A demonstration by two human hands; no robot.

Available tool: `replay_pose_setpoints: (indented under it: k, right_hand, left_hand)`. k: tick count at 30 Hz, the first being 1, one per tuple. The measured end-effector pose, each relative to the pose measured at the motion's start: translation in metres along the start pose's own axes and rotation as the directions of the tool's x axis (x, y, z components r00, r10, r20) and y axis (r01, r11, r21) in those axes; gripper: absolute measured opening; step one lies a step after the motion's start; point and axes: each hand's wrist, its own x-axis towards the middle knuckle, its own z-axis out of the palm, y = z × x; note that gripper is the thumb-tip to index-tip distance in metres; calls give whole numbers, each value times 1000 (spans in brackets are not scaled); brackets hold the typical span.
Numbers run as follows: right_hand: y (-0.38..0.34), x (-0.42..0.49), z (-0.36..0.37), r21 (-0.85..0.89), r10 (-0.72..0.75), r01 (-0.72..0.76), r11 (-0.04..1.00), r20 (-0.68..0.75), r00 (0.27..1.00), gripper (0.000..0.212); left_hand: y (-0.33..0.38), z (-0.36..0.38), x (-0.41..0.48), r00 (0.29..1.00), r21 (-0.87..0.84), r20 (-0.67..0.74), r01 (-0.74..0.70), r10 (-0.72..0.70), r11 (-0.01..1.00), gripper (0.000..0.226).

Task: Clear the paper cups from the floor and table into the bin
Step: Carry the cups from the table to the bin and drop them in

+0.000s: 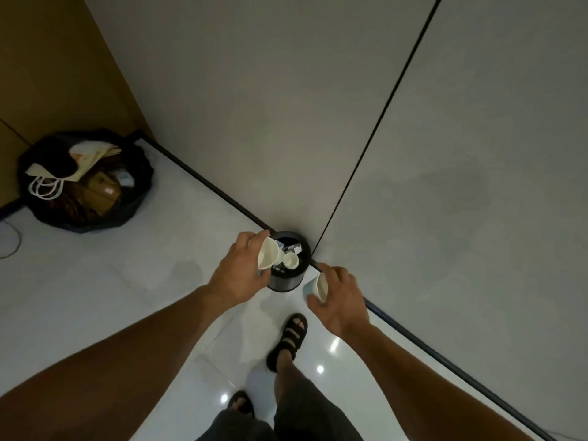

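A small dark round bin stands on the floor against the grey wall. Inside it lie a white paper cup and some scraps. My left hand grips a white paper cup, tilted with its mouth toward the bin, right over the bin's left rim. My right hand holds a second paper cup, pale blue outside, on its side just right of the bin and a little above the floor.
A large black rubbish bag full of paper bags and cardboard sits in the far left corner. A thin cable lies beside it. My sandalled feet stand on the glossy white tile floor just before the bin.
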Motion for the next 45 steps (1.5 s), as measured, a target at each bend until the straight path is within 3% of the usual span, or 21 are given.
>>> replay_pose_setpoints:
  k: [7, 14, 17, 22, 27, 32, 37, 45]
  right_hand:
    - [39, 136, 63, 69, 103, -110, 992, 97, 990, 72]
    - [93, 262, 187, 141, 163, -167, 976, 40, 986, 69]
    - [121, 308, 248, 170, 213, -210, 963, 0, 977, 68]
    - [161, 345, 330, 146, 237, -230, 962, -32, 971, 71]
    - [188, 351, 362, 112, 232, -229, 967, -10, 973, 71]
    - [200, 353, 365, 6, 135, -135, 991, -26, 990, 70]
    - [204, 355, 380, -105, 25, -35, 994, -96, 995, 71]
    - [213, 358, 416, -268, 34, -46, 962, -51, 998, 88]
  left_hand:
    - [-62, 67, 126, 987, -39, 120, 112, -107, 993, 78]
    - [-159, 194, 258, 983, -24, 184, 32, -27, 999, 80]
    - [-201, 265, 284, 971, -60, 230, -52, 64, 997, 78]
    - [-253, 352, 305, 969, -77, 248, 1, 18, 997, 84]
    - [-276, 392, 316, 959, -86, 281, -21, 44, 996, 85]
    - [-284, 404, 317, 953, 94, 277, -157, 126, 983, 82]
    - [-296, 408, 317, 933, 387, 304, -308, 195, 869, 82]
    - [-318, 424, 314, 896, 480, 343, -425, 282, 767, 90]
